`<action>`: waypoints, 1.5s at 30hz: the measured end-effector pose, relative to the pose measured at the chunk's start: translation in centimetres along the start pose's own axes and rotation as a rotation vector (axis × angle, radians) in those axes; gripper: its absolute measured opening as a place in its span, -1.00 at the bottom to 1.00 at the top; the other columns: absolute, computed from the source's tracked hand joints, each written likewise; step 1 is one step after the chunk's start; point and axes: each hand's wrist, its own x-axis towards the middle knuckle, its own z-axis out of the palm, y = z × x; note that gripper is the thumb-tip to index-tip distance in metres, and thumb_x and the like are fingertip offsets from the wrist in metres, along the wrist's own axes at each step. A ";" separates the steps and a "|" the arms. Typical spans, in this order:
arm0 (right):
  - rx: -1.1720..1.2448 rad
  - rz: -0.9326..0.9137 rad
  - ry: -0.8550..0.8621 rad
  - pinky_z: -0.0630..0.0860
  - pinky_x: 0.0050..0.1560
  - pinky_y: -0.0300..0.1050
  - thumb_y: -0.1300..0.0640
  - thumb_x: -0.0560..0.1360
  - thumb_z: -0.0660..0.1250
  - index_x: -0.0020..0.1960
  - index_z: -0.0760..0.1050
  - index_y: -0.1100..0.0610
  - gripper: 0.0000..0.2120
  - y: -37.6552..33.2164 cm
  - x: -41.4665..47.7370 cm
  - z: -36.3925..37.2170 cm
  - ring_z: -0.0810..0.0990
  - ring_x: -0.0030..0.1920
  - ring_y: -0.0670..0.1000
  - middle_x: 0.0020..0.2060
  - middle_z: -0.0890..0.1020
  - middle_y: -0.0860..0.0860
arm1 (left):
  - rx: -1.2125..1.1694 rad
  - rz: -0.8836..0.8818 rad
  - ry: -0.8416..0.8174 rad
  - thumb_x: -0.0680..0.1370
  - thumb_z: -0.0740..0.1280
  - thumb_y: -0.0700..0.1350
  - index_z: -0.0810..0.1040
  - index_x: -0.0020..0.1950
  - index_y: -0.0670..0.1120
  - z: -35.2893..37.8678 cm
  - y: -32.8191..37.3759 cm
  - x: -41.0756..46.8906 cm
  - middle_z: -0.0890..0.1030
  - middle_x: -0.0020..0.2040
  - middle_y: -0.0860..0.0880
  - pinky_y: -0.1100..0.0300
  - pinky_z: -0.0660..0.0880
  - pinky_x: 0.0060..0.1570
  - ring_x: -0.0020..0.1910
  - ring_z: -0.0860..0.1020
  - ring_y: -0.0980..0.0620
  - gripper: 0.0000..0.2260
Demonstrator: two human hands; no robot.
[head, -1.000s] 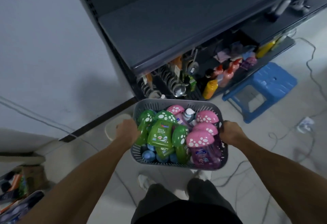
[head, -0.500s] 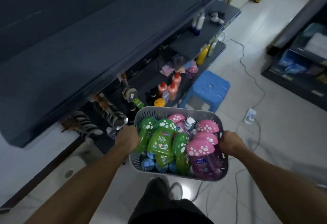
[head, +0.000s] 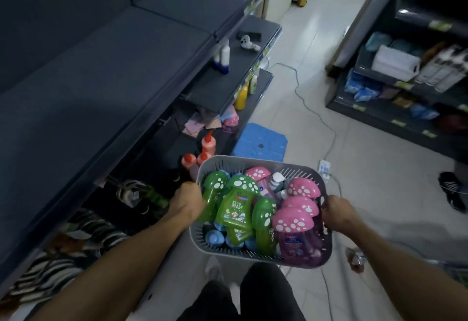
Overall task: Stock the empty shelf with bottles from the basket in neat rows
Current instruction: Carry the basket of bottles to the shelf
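Basket (head: 255, 162) now farther along aisle, both hands gripping rims.

The fingers of both hands, left (head: 187, 206) and right (head: 338, 215), curl out of sight over the rims of the basket (head: 255, 162). Blue-capped bottles (head: 214, 236) at its bottom are mostly buried under green ones. Goods on the far shelving (head: 405, 87) are too blurred to identify. The striped items (head: 76, 242) run off the left edge.
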 end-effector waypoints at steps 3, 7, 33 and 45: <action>0.008 -0.013 0.005 0.61 -0.04 0.01 0.20 0.51 0.22 -0.05 0.57 0.24 -0.83 1.1 4.0 -2.2 0.67 -0.05 0.21 -0.06 0.70 0.20 | 0.062 -0.011 -0.026 0.45 0.29 -0.11 0.67 -0.03 -0.17 -0.4 3.3 2.4 0.69 -0.07 -0.14 0.15 0.49 -0.28 -0.08 0.68 -0.18 -0.77; -0.010 -0.060 -0.035 0.60 -0.09 -0.03 0.19 0.51 0.23 -0.09 0.57 0.23 -0.84 2.7 8.9 -3.8 0.68 -0.09 0.17 -0.10 0.71 0.18 | 0.115 -0.057 -0.045 0.50 0.27 -0.17 0.67 0.01 -0.20 -0.3 6.9 4.1 0.69 0.00 -0.18 0.05 0.59 -0.16 -0.01 0.68 -0.20 -0.78; -0.480 -0.627 -0.148 0.38 -0.28 -0.16 0.17 0.51 0.28 -0.08 0.41 0.11 -0.96 -7.4 43.2 -20.7 0.66 -0.15 0.17 -0.16 0.68 0.12 | -0.450 -0.782 -0.096 0.53 0.27 -0.12 0.60 0.12 -0.18 5.9 22.7 14.0 0.62 0.10 -0.18 0.09 0.55 -0.12 0.05 0.63 -0.19 -0.77; -0.526 -0.857 -0.309 0.53 -0.17 -0.03 0.14 0.53 0.35 -0.01 0.42 0.16 -0.86 -15.8 53.5 -21.7 0.65 -0.08 0.22 -0.07 0.65 0.17 | -0.612 -1.101 -0.045 0.56 0.29 -0.16 0.61 0.14 -0.25 7.6 28.0 18.5 0.66 0.07 -0.23 0.01 0.61 -0.02 0.04 0.64 -0.23 -0.76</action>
